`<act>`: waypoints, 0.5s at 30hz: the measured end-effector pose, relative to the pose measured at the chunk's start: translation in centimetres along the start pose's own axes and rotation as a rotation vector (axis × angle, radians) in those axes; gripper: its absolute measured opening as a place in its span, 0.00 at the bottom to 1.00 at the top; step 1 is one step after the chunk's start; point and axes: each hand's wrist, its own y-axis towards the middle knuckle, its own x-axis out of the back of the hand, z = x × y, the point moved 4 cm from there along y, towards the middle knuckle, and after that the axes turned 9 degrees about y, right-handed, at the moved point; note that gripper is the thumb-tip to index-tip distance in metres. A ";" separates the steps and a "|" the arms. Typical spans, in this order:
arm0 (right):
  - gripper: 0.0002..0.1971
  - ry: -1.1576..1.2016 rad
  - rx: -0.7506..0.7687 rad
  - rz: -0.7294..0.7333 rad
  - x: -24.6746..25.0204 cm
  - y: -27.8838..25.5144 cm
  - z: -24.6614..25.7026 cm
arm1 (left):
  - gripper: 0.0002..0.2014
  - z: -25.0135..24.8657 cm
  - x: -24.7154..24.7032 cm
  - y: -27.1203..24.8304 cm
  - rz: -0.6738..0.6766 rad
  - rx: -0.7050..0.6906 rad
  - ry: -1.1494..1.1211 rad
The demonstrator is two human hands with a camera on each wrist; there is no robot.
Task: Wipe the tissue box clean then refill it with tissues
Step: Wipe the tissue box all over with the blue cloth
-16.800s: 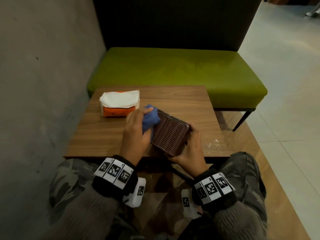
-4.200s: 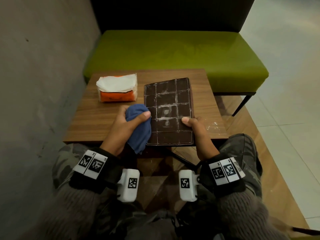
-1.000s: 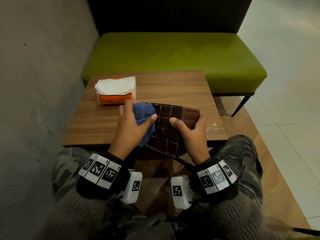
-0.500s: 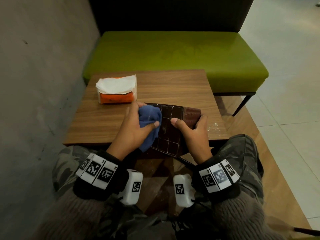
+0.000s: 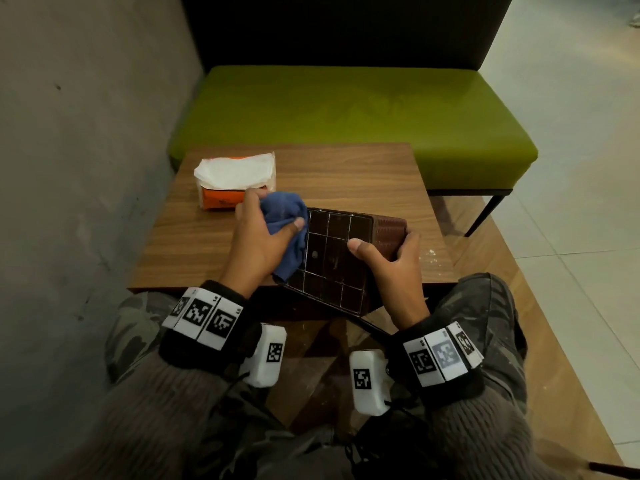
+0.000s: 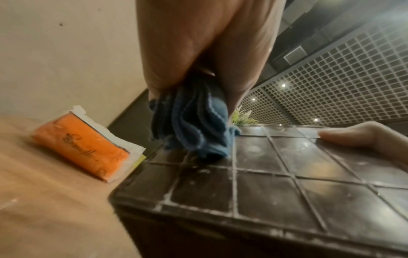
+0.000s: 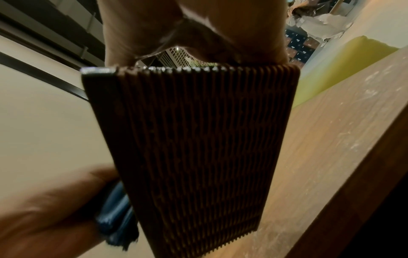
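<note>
Blue cloth [image 5: 284, 223] bunched in L hand [image 5: 258, 242]; R hand [image 5: 391, 265] grips tissue box [image 5: 332, 258], overhanging table [image 5: 346, 174] edge.

Left hand [image 5: 258, 233] reaches forward with fingers curled into a bunched grip, thumb pointing right. Right hand [image 5: 393, 261] sits beside it, thumb on top, fingers wrapped down the far side (fingertips hidden). Both wrists wear marker bands.

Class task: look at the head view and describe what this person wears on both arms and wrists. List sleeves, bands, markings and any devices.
Both arms wear fuzzy grey-brown knit sleeves. Each wrist carries a black band with white square tags printed in black block patterns: left band, right band. A small white box with one black-patterned tag hangs under each wrist: left box, right box. Thin dark cords trail near the boxes. The hands are bare.
</note>
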 end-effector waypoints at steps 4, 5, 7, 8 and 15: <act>0.35 0.043 -0.008 0.026 -0.1 0.2 -0.2 | 0.20 0.8 -0.3 -1.0 0.045 -0.012 -0.061; 0.35 0.048 -0.013 0.024 -0.2 0.2 -0.3 | 0.20 0.6 -0.5 -1.4 0.068 -0.045 -0.053; 0.35 0.057 -0.017 0.033 -0.3 0.1 -0.4 | 0.21 0.6 -0.7 -1.7 0.100 -0.093 -0.025; 0.35 0.059 -0.016 0.042 -0.4 0.1 -0.4 | 0.21 0.8 -0.6 -1.6 0.098 -0.086 -0.024; 0.34 0.071 -0.021 0.049 -0.5 0.1 -0.5 | 0.20 1.4 0.2 -1.5 0.052 0.007 -0.119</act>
